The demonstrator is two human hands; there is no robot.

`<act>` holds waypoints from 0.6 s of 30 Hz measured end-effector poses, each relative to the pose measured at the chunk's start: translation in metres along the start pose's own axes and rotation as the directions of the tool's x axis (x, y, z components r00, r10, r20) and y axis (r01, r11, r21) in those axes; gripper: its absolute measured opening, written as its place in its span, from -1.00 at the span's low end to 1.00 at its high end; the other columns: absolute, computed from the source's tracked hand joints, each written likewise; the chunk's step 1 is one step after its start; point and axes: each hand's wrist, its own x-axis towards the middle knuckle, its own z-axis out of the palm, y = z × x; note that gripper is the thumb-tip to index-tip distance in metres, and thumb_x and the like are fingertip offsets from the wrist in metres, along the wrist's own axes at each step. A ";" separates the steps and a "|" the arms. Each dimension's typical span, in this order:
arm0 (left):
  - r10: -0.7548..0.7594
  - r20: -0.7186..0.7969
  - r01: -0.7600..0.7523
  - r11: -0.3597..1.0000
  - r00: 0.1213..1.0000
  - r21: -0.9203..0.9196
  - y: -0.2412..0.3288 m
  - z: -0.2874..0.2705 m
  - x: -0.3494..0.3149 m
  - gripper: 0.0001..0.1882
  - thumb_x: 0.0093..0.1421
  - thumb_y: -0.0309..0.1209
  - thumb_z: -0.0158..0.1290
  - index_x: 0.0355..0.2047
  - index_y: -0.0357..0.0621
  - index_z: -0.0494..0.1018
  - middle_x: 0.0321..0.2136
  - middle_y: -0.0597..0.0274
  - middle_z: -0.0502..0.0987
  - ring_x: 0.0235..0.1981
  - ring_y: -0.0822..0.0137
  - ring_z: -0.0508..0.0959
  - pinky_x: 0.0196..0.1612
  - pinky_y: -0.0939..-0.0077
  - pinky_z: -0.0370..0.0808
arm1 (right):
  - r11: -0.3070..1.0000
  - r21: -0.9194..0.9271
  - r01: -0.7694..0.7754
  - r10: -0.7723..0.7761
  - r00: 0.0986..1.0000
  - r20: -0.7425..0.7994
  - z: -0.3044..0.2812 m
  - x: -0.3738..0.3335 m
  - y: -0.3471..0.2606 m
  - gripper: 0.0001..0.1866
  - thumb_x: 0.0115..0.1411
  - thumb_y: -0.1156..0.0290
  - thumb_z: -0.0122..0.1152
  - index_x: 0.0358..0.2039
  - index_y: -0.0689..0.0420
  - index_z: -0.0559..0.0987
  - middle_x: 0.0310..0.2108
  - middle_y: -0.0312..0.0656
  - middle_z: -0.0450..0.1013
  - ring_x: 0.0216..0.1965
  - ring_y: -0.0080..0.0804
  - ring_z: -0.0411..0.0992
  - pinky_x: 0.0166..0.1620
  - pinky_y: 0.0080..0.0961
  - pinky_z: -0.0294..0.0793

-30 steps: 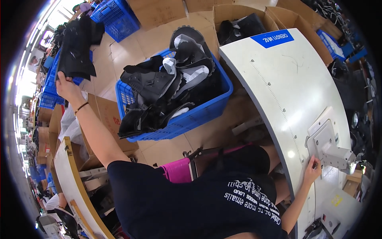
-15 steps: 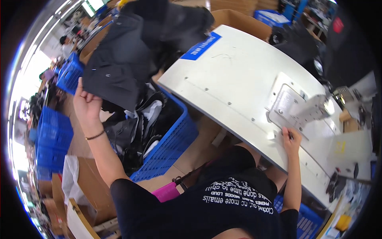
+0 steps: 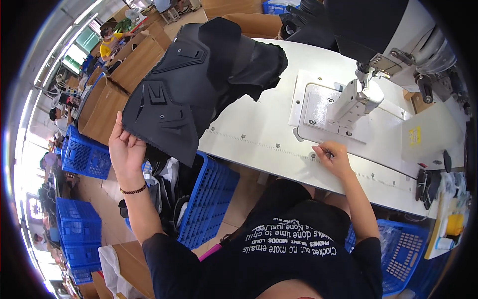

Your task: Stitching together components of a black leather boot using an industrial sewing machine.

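My left hand grips the lower edge of a large black padded garment piece and holds it up so that it drapes onto the left end of the white sewing table. My right hand rests on the table near its front edge, fingers closed on a small thin tool, just in front of the grey plate under the sewing machine head.
A blue crate with black and white pieces stands under my left arm. More blue crates and cardboard boxes line the left side. Another blue crate sits at my right. Other people work at the far left.
My left hand has lifted the black piece out of the blue crate and swung it onto the table. My right hand stayed by the machine plate.
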 end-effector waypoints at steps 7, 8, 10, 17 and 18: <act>-0.025 0.056 0.025 1.000 0.998 0.003 -0.002 0.001 0.000 -0.84 0.21 -0.40 -0.12 -0.48 -0.17 0.36 -0.78 0.53 0.23 -0.83 0.68 -0.03 -0.77 0.84 -0.05 | 0.997 0.069 0.042 -0.047 0.997 0.059 0.006 0.007 -0.018 -0.90 -0.03 0.48 0.24 -0.56 0.21 0.51 -0.67 -0.21 0.38 -0.69 -0.50 0.27 -0.60 -0.62 0.23; -0.016 0.073 0.015 1.000 0.997 0.010 -0.001 0.002 -0.001 -0.84 0.21 -0.41 -0.13 -0.48 -0.18 0.35 -0.76 0.51 0.23 -0.83 0.68 -0.02 -0.77 0.84 -0.05 | 0.993 0.030 0.111 -0.113 0.991 0.073 0.012 0.014 -0.023 -0.89 -0.05 0.45 0.24 -0.51 0.18 0.51 -0.58 -0.21 0.40 -0.63 -0.42 0.34 -0.56 -0.56 0.30; -0.016 0.093 0.015 1.000 0.996 0.015 -0.006 0.011 -0.005 -0.85 0.21 -0.43 -0.14 -0.47 -0.20 0.34 -0.74 0.49 0.24 -0.82 0.68 -0.01 -0.77 0.84 -0.04 | 0.961 -0.015 0.275 -0.273 0.960 0.067 0.028 0.034 -0.037 -0.78 -0.08 0.46 0.25 -0.36 0.13 0.50 -0.39 -0.20 0.42 -0.50 -0.34 0.43 -0.48 -0.51 0.41; -0.222 0.281 0.254 0.963 0.934 -0.085 0.001 0.037 -0.016 -0.85 0.24 -0.46 -0.20 -0.33 -0.32 0.30 -0.54 0.28 0.32 -0.66 0.63 0.22 -0.68 0.85 0.12 | 0.746 -0.320 0.584 -0.561 0.810 0.170 0.113 0.114 -0.070 -0.67 -0.08 0.42 0.08 -0.22 0.15 0.43 -0.22 -0.26 0.34 -0.31 -0.43 0.36 -0.48 -0.53 0.45; -0.266 0.398 0.303 0.953 0.878 -0.030 0.003 0.039 -0.016 -0.81 0.24 -0.45 -0.21 -0.25 -0.36 0.29 -0.44 0.19 0.39 -0.60 0.60 0.32 -0.63 0.86 0.20 | 0.662 -0.389 0.641 -0.628 0.757 0.180 0.123 0.118 -0.069 -0.69 -0.13 0.42 0.06 -0.29 0.15 0.44 -0.33 -0.29 0.35 -0.38 -0.50 0.34 -0.51 -0.57 0.43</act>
